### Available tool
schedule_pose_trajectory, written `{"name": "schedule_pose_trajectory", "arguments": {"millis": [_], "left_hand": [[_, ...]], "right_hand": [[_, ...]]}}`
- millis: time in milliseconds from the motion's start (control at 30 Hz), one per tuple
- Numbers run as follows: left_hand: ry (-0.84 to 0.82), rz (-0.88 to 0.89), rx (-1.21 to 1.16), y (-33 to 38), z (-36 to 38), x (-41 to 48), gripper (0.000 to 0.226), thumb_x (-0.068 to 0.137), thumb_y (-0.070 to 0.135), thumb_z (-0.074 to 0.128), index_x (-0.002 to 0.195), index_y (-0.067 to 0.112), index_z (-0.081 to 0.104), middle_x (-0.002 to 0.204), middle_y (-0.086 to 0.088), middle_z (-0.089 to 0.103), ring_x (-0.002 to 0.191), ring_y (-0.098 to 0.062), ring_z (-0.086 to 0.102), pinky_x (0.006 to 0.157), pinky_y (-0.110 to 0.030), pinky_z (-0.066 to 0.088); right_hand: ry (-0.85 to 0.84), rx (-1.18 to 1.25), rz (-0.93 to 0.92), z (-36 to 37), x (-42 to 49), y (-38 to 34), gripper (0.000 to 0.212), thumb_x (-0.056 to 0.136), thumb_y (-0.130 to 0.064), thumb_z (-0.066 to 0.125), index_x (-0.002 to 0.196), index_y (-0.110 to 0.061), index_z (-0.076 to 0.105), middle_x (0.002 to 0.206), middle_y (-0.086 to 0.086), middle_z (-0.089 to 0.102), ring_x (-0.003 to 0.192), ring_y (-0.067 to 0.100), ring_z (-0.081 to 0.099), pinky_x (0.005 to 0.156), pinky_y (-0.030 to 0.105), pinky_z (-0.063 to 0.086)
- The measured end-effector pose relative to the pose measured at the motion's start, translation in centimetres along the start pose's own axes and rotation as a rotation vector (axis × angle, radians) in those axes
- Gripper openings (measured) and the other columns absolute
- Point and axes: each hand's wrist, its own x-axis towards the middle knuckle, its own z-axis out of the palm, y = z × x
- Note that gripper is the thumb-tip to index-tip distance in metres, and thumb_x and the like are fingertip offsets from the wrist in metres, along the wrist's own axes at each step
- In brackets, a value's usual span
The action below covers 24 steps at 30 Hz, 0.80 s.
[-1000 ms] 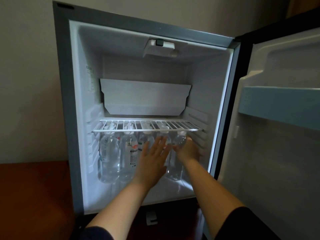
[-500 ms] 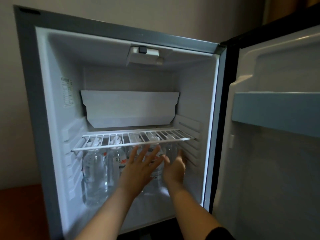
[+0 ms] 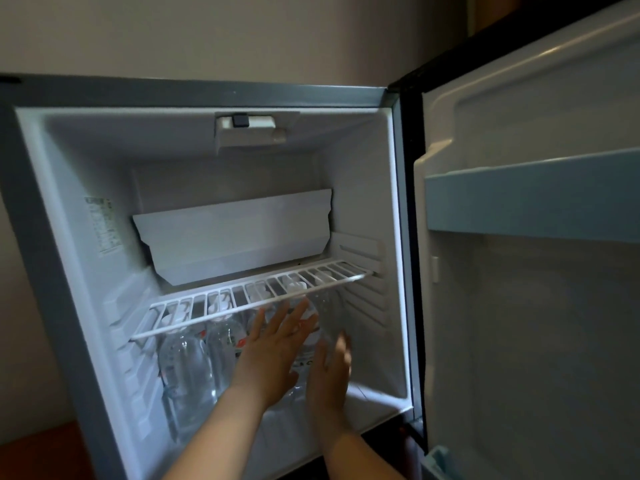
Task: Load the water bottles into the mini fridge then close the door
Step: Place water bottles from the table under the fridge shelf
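At frame centre, the mini fridge (image 3: 52, 258) stood with its door (image 3: 540, 306) swung wide to the right. Clear water bottles (image 3: 188, 372) stood under the wire shelf (image 3: 242, 299). Left hand (image 3: 273, 351), fingers spread flat, and right hand (image 3: 330, 372), open edge-on, gripped nothing; whether they touched the bottles was unclear.

Inside the mini fridge (image 3: 59, 237) the water bottles (image 3: 187, 372) stand in a row under the wire shelf (image 3: 221, 317) — both hands before them — the door (image 3: 536, 306) open at right.
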Motion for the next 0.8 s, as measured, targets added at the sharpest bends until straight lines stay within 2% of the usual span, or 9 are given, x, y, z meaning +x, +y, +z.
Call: {"name": "schedule_pose_trajectory", "arguments": {"millis": [133, 233, 333, 433, 567, 700, 733, 800], "left_hand": [[-0.051, -0.002, -0.011, -0.2, 0.1, -0.6, 0.131, 0.02, 0.04, 0.089, 0.14, 0.026, 0.039, 0.143, 0.003, 0.046, 0.127, -0.013, 0.039, 0.111, -0.04, 0.002], [-0.084, -0.003, -0.016, -0.1, 0.3, -0.7, 0.134, 0.024, 0.042, 0.089, 0.144, 0.025, 0.032, 0.146, 0.003, 0.041, 0.129, -0.014, 0.037, 0.111, -0.041, 0.003], [-0.104, -0.011, -0.031, -0.1, 0.3, -0.7, 0.131, 0.025, 0.045, 0.089, 0.143, 0.027, 0.035, 0.146, 0.004, 0.042, 0.13, -0.014, 0.037, 0.11, -0.041, 0.002], [-0.106, -0.018, -0.027, -0.2, 0.4, -0.6, 0.128, 0.025, 0.046, 0.088, 0.142, 0.028, 0.037, 0.146, 0.005, 0.042, 0.13, -0.014, 0.037, 0.11, -0.041, 0.002], [-0.107, -0.022, -0.036, 0.1, 0.2, -0.6, 0.122, 0.028, 0.046, 0.088, 0.139, 0.027, 0.042, 0.147, 0.005, 0.039, 0.131, -0.015, 0.038, 0.111, -0.041, 0.001], [-0.114, -0.072, -0.058, 0.1, 0.2, -0.7, 0.123, 0.029, 0.044, 0.088, 0.14, 0.026, 0.039, 0.148, 0.002, 0.039, 0.132, -0.016, 0.038, 0.111, -0.04, -0.001], [-0.131, -0.082, -0.074, 0.2, -0.3, -0.6, 0.123, 0.036, 0.043, 0.088, 0.144, 0.027, 0.032, 0.152, 0.001, 0.031, 0.135, -0.017, 0.033, 0.111, -0.04, -0.005], [-0.144, -0.078, -0.124, 0.4, -1.1, -0.5, 0.109, 0.069, 0.037, 0.075, 0.148, 0.032, -0.001, 0.155, 0.007, -0.012, 0.144, -0.015, -0.002, 0.112, -0.039, -0.021]], "right_hand": [[-0.02, 0.101, 0.015, 0.4, 1.2, 0.1, 0.049, 0.101, -0.017, 0.036, 0.146, 0.001, 0.028, 0.155, 0.015, 0.028, 0.145, 0.021, 0.023, 0.117, 0.024, 0.014], [-0.028, 0.149, 0.068, 0.5, 1.7, 0.1, 0.047, 0.102, -0.018, 0.033, 0.146, -0.002, 0.028, 0.155, 0.013, 0.027, 0.145, 0.02, 0.023, 0.116, 0.023, 0.015], [-0.047, 0.192, 0.144, 0.4, 2.3, -0.3, 0.045, 0.103, -0.021, 0.033, 0.144, -0.003, 0.034, 0.149, 0.011, 0.038, 0.14, 0.023, 0.033, 0.107, 0.019, 0.022], [-0.09, 0.222, 0.331, 0.3, 3.3, -0.9, 0.047, 0.102, -0.031, 0.033, 0.139, -0.005, 0.043, 0.143, 0.015, 0.046, 0.133, 0.028, 0.042, 0.106, 0.028, 0.03], [-0.139, 0.255, 0.484, 1.0, 4.8, -1.1, 0.057, 0.1, -0.045, 0.029, 0.14, -0.006, 0.042, 0.145, 0.013, 0.045, 0.132, 0.028, 0.044, 0.108, 0.034, 0.03], [-0.075, 0.267, 0.463, 0.8, 5.1, -1.0, 0.053, 0.102, -0.039, 0.028, 0.134, -0.002, 0.047, 0.138, 0.018, 0.051, 0.128, 0.031, 0.048, 0.105, 0.033, 0.033], [-0.062, 0.24, 0.441, 0.6, 4.8, -1.1, 0.052, 0.102, -0.037, 0.027, 0.132, -0.002, 0.05, 0.135, 0.02, 0.053, 0.125, 0.032, 0.05, 0.102, 0.032, 0.035], [-0.023, 0.209, 0.34, 0.1, 3.9, -1.6, 0.048, 0.103, -0.033, 0.027, 0.127, -0.002, 0.054, 0.13, 0.021, 0.056, 0.12, 0.032, 0.052, 0.095, 0.032, 0.037]]}}
